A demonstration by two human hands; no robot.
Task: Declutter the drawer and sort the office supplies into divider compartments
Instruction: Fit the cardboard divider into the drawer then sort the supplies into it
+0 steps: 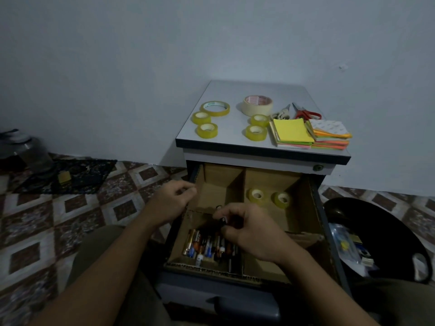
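While the drawer point(320, 208) stands open, right hand point(249, 231) pinches a battery point(223, 220) above the battery pile point(207, 248) | left hand point(174, 198) curled at left rim, hold unclear | tape rolls point(256, 196) in far-right compartment.

Drawer point(193, 292) open. Right hand point(254, 234) pinches a battery point(223, 220) above the batteries point(207, 248) in the near-left compartment. Left hand point(174, 198) curled at the drawer's left edge. Two tape rolls point(256, 195) in the far-right compartment.
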